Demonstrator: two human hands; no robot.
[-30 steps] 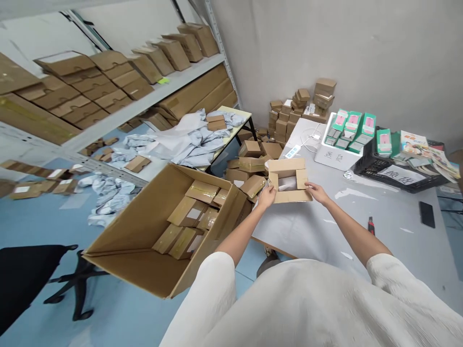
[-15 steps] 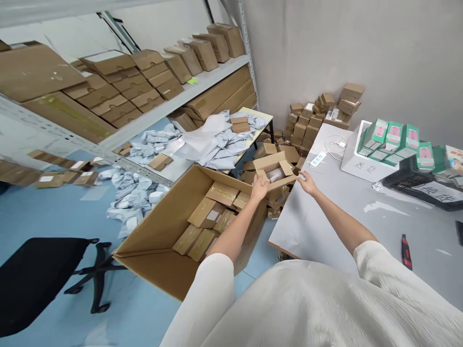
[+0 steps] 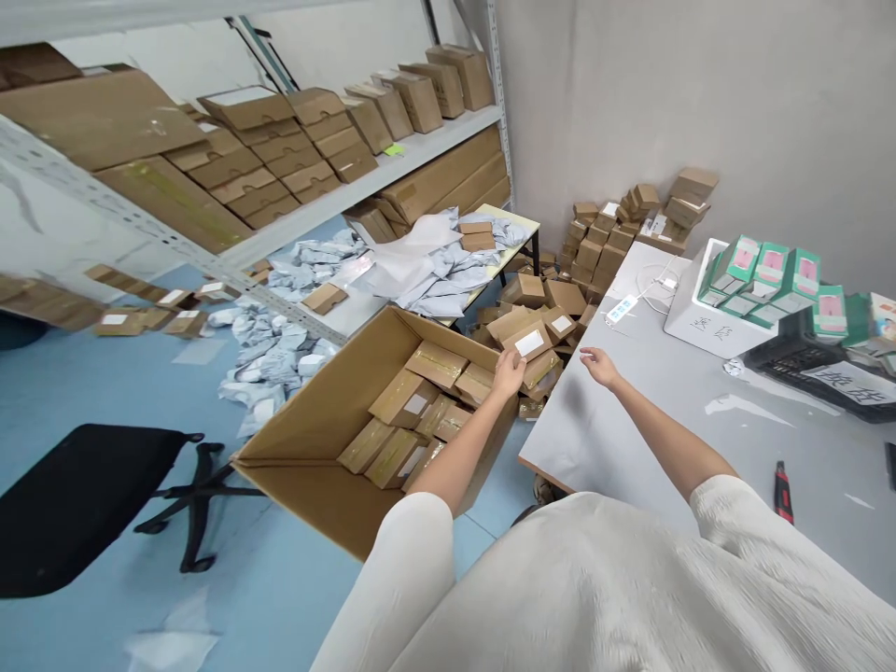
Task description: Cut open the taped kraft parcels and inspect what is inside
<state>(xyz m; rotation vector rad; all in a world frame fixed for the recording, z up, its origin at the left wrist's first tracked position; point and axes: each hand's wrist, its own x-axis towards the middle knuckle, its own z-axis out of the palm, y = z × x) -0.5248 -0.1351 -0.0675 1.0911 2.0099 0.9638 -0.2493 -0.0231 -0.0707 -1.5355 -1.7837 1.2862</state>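
We see our right hand [image 3: 596,365] loosely spread above the grey surface [image 3: 602,453], but cannot tell whether our left hand [image 3: 509,375] pinches the labelled box [image 3: 530,342].

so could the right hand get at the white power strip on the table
Probably yes: the right hand looks empty, and nothing visible stands between it and the white power strip, which lies nearby.
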